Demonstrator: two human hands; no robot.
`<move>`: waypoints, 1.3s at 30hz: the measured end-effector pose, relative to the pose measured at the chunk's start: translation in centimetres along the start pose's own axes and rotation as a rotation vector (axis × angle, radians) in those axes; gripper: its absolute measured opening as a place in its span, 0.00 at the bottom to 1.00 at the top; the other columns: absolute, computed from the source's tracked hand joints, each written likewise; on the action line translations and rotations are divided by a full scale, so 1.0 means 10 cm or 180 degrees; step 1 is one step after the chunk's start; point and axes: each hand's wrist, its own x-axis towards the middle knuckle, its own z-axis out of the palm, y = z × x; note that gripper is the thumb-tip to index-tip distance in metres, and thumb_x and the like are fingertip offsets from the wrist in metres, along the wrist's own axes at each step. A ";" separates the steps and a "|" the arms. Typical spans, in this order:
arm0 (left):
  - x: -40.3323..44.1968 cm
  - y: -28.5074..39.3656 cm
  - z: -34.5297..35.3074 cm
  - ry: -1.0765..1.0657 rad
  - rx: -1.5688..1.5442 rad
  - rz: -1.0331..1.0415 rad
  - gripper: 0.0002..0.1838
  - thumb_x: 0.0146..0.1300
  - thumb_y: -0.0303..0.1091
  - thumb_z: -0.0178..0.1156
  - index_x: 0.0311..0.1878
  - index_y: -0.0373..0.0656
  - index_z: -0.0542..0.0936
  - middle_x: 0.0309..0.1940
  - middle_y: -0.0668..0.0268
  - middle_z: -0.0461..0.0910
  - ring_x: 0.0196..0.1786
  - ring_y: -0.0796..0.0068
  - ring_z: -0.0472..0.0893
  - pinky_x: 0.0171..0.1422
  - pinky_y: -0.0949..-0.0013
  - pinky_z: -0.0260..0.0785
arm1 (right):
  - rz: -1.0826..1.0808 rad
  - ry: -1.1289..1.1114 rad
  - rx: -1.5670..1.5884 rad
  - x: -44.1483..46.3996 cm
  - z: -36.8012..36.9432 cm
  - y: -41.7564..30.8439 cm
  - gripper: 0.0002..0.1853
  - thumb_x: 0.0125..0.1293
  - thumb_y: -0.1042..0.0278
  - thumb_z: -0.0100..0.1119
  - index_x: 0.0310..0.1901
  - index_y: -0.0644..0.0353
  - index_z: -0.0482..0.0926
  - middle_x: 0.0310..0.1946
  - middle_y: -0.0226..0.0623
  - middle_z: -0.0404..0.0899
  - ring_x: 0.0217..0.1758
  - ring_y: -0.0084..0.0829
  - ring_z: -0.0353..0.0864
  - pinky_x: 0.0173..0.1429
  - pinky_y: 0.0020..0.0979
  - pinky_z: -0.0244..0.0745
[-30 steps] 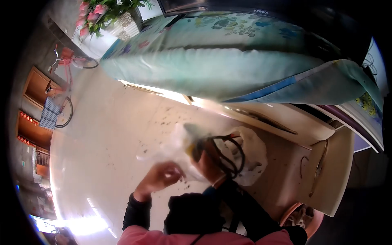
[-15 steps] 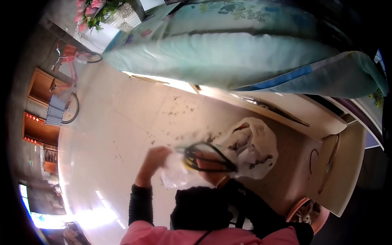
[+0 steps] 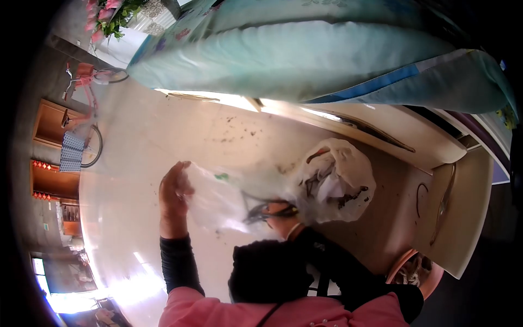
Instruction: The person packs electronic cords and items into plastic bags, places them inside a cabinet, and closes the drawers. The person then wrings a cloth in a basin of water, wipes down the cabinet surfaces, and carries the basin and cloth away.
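Note:
My left hand point(image 3: 175, 192) is closed on the edge of a clear plastic bag point(image 3: 218, 199), which it pulls out to the left. In my right hand point(image 3: 284, 219) is a bundle of looped black cable point(image 3: 267, 210), blurred by motion, with a little yellow beside it. The cable lies against or inside the near end of the clear bag; I cannot tell which. Just right of my right hand, a white plastic bag point(image 3: 357, 163) stands open on the floor with crumpled, dirty scraps inside.
Dark crumbs point(image 3: 234, 131) are scattered over the pale floor point(image 3: 136, 180). An open drawer point(image 3: 468, 207) juts out at right, above an orange tub point(image 3: 433, 280). A bed with a teal cover point(image 3: 305, 60) runs along the top. A pink bicycle point(image 3: 87, 95) stands at left.
My left hand has moved left and up, stretching the clear bag wide. The cable loops in my right hand have dropped lower and drawn together. The view has shifted slightly.

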 end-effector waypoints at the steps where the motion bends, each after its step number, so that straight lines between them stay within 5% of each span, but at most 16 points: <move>1: 0.01 0.00 0.01 -0.0059 -0.0065 0.0043 0.13 0.65 0.36 0.52 0.44 0.36 0.75 0.16 0.78 0.58 0.14 0.89 0.56 0.18 0.82 0.51 | -0.0220 0.0212 0.0122 0.01 -0.02 0.00 0.06 0.56 0.65 0.51 0.33 0.55 0.76 0.28 0.39 0.78 0.36 0.36 0.78 0.47 0.35 0.69; 2: 0.02 0.01 0.01 -0.0118 -0.0125 0.0088 0.13 0.65 0.37 0.53 0.45 0.36 0.75 0.18 0.78 0.61 0.14 0.89 0.57 0.19 0.82 0.52 | -0.0440 0.0429 0.0248 0.02 -0.04 0.00 0.07 0.58 0.66 0.50 0.35 0.56 0.76 0.29 0.40 0.78 0.36 0.36 0.78 0.49 0.37 0.68; 3: 0.04 0.02 0.03 -0.0117 -0.0116 0.0084 0.13 0.65 0.37 0.53 0.45 0.36 0.75 0.18 0.78 0.61 0.14 0.89 0.57 0.19 0.82 0.52 | -0.0462 -0.0599 0.1152 0.02 -0.16 0.04 0.07 0.58 0.69 0.48 0.36 0.60 0.75 0.33 0.44 0.78 0.40 0.39 0.78 0.51 0.39 0.69; 6: 0.09 0.04 0.13 -0.0045 -0.0095 0.0053 0.13 0.64 0.37 0.53 0.45 0.37 0.76 0.21 0.77 0.64 0.16 0.89 0.60 0.20 0.83 0.53 | -0.0704 -0.1202 0.1952 0.04 -0.55 0.06 0.08 0.59 0.70 0.47 0.37 0.63 0.74 0.33 0.46 0.77 0.42 0.40 0.78 0.50 0.38 0.70; 8: 0.14 0.05 0.24 0.0477 -0.0053 0.0339 0.13 0.63 0.34 0.54 0.43 0.33 0.77 0.21 0.75 0.66 0.16 0.88 0.56 0.20 0.82 0.51 | -0.0935 -0.0915 0.1981 -0.03 -0.73 0.18 0.08 0.58 0.72 0.48 0.38 0.65 0.73 0.34 0.46 0.77 0.42 0.44 0.77 0.48 0.38 0.71; 10: 0.29 0.04 0.16 0.0438 -0.0006 0.0332 0.12 0.63 0.33 0.54 0.42 0.33 0.77 0.21 0.75 0.67 0.16 0.87 0.57 0.20 0.82 0.51 | -0.0714 -0.0919 0.1573 -0.13 -1.34 0.29 0.09 0.55 0.73 0.54 0.38 0.64 0.74 0.35 0.45 0.77 0.42 0.44 0.77 0.48 0.38 0.71; 12: 0.44 0.05 0.06 0.0392 0.0030 0.0327 0.12 0.63 0.33 0.54 0.42 0.33 0.78 0.22 0.74 0.68 0.16 0.87 0.57 0.20 0.82 0.52 | -0.0301 -0.1717 0.0956 -0.27 -1.80 0.39 0.24 0.50 0.67 0.64 0.48 0.64 0.70 0.44 0.45 0.75 0.49 0.45 0.74 0.56 0.39 0.68; 18: 0.85 0.16 -0.24 0.0677 0.0183 0.0335 0.09 0.62 0.30 0.55 0.40 0.34 0.78 0.21 0.74 0.69 0.17 0.85 0.58 0.24 0.80 0.56 | 0.0143 -0.1488 0.1044 -1.55 -2.48 0.74 0.29 0.58 0.58 0.60 0.58 0.63 0.67 0.54 0.48 0.71 0.56 0.44 0.72 0.59 0.37 0.66; 24: 1.14 0.13 -0.47 0.1178 0.0066 0.0794 0.07 0.61 0.29 0.56 0.37 0.35 0.78 0.24 0.72 0.69 0.19 0.84 0.61 0.24 0.80 0.58 | 0.2044 -0.1412 0.2030 -1.99 -3.03 0.65 0.26 0.56 0.59 0.61 0.55 0.61 0.71 0.52 0.48 0.73 0.56 0.43 0.73 0.58 0.37 0.68; 27: 1.08 0.17 -0.43 0.1135 0.0359 0.0657 0.07 0.60 0.30 0.57 0.36 0.36 0.78 0.23 0.72 0.70 0.19 0.83 0.63 0.22 0.79 0.58 | 0.1860 -0.1473 0.1721 -2.42 -2.95 0.62 0.21 0.56 0.58 0.61 0.48 0.62 0.75 0.49 0.46 0.75 0.53 0.41 0.75 0.55 0.37 0.69; 31: 0.92 0.29 -0.12 0.0812 0.2438 0.0604 0.10 0.58 0.34 0.59 0.35 0.36 0.79 0.22 0.67 0.74 0.24 0.79 0.72 0.25 0.78 0.64 | 0.2747 -0.1644 0.2423 -3.14 -2.84 0.59 0.14 0.55 0.60 0.61 0.36 0.62 0.78 0.39 0.41 0.79 0.43 0.38 0.79 0.45 0.35 0.73; 33: 0.89 0.30 0.06 0.0808 0.3258 0.0639 0.11 0.56 0.36 0.60 0.36 0.37 0.80 0.23 0.63 0.77 0.26 0.74 0.76 0.28 0.74 0.69 | 0.1600 -0.1114 0.1730 -3.78 -2.54 0.64 0.11 0.55 0.62 0.61 0.31 0.62 0.76 0.30 0.38 0.77 0.34 0.38 0.79 0.39 0.34 0.73; 34: 0.93 0.27 0.11 0.0844 0.4475 0.1481 0.12 0.55 0.37 0.61 0.36 0.38 0.80 0.26 0.60 0.79 0.29 0.67 0.79 0.33 0.69 0.71 | 0.1237 -0.0908 0.1476 -4.01 -2.47 0.63 0.10 0.55 0.63 0.61 0.29 0.61 0.76 0.27 0.37 0.77 0.31 0.38 0.79 0.37 0.33 0.73; 35: 0.95 0.26 0.18 0.0860 0.5654 0.2374 0.13 0.53 0.39 0.63 0.36 0.39 0.80 0.30 0.56 0.81 0.33 0.61 0.81 0.38 0.65 0.73 | 0.1646 -0.0854 0.0952 -4.14 -2.52 0.59 0.09 0.56 0.65 0.60 0.30 0.62 0.75 0.24 0.36 0.75 0.29 0.36 0.78 0.36 0.32 0.73; 37: 0.90 0.23 0.50 0.0550 0.5785 0.2096 0.14 0.51 0.40 0.63 0.35 0.40 0.81 0.32 0.55 0.82 0.35 0.58 0.81 0.41 0.63 0.73 | 0.2071 -0.0760 0.0421 -4.23 -2.57 0.54 0.08 0.56 0.68 0.59 0.30 0.63 0.75 0.22 0.35 0.73 0.27 0.34 0.77 0.36 0.31 0.73; 39: 0.93 0.17 0.71 -0.0012 0.5806 0.1584 0.12 0.48 0.39 0.64 0.30 0.40 0.82 0.30 0.57 0.82 0.35 0.58 0.81 0.43 0.63 0.72 | 0.4457 0.0527 0.1085 -4.16 -2.60 0.47 0.07 0.57 0.71 0.57 0.33 0.67 0.75 0.24 0.35 0.74 0.29 0.29 0.76 0.36 0.31 0.72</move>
